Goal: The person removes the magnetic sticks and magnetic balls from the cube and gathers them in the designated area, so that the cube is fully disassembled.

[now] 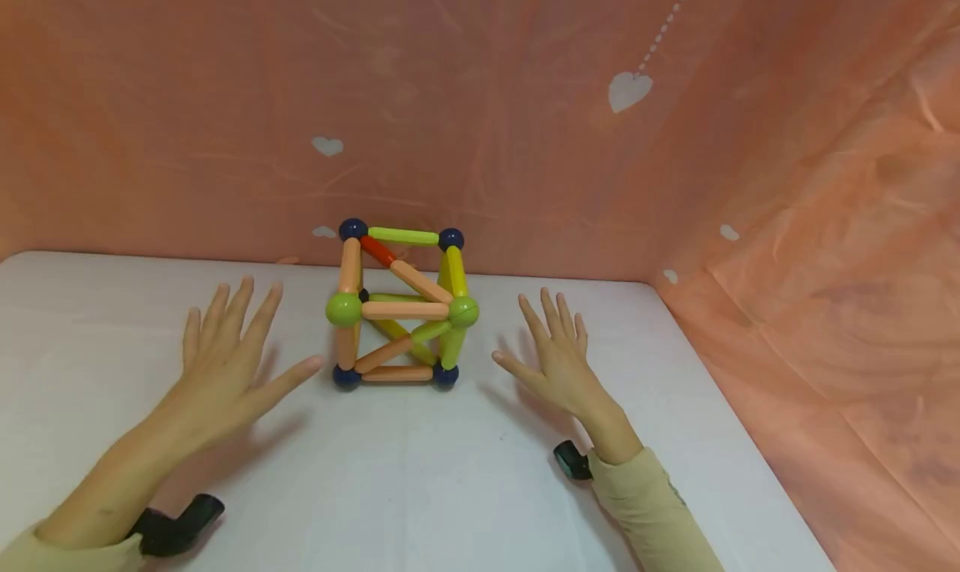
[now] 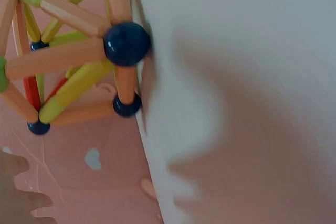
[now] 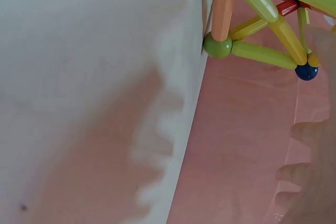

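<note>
A frame of coloured rods and balls (image 1: 406, 310), like a magnetic building set, stands on the white table. Its rods are orange, green, yellow and red, joined by dark blue and light green balls. To its left my left hand (image 1: 225, 372) hovers with fingers spread, thumb pointing toward the lower left ball (image 1: 347, 378). On the other side my right hand (image 1: 558, 368) is likewise spread, apart from the frame. Neither hand holds anything. Both wrist views show the rod frame (image 2: 63, 56) (image 3: 262, 30) near the fingers, with hand shadows on the tabletop.
The white tabletop (image 1: 405, 480) runs back to a pinkish-orange cloth (image 1: 480, 97) with white hearts, which also hangs along the right side. A dark device (image 1: 180, 526) is worn at the left wrist, another dark device (image 1: 572, 460) at the right.
</note>
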Tool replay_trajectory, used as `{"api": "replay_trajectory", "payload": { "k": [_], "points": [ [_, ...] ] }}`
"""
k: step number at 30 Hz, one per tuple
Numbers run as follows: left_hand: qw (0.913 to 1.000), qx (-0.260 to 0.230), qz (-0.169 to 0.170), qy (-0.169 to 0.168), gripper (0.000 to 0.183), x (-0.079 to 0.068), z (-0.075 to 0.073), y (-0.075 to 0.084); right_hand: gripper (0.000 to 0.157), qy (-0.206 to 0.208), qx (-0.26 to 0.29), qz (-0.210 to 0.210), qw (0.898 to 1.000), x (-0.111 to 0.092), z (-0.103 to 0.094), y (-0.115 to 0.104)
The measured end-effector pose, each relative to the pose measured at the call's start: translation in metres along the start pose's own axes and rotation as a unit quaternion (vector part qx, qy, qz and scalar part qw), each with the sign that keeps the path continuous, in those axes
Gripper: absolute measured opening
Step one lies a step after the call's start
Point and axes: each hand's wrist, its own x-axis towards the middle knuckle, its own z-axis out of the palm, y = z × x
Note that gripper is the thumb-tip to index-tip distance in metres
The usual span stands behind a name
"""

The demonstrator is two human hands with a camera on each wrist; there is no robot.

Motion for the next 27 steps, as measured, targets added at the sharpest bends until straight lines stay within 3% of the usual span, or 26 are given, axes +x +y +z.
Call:
{"api": "replay_trajectory", "payload": {
  "k": [5,10,16,22,27],
  "points": [
    [0.9965,-0.050,0.046,0.050,0.093,0.011,0.003,0.016,0.083,0.024,0.043,-0.045,0.998,0.005,-0.003,-0.007],
    [0.9913,-0.072,0.071,0.085,0.090,0.023,0.006,0.032,0.081,0.040,0.082,-0.072,0.993,0.010,-0.007,-0.016],
    [0.9876,-0.074,0.095,0.100,0.085,0.034,0.009,0.048,0.079,0.055,0.128,-0.097,0.985,0.016,-0.010,-0.027],
    [0.9821,-0.081,0.125,0.114,0.088,0.044,0.013,0.061,0.071,0.080,0.199,-0.148,0.966,0.023,-0.011,-0.040],
    [0.9835,-0.069,0.133,0.101,0.088,0.053,0.017,0.073,0.066,0.076,0.264,-0.135,0.952,0.026,-0.013,-0.051]
  ]
}}
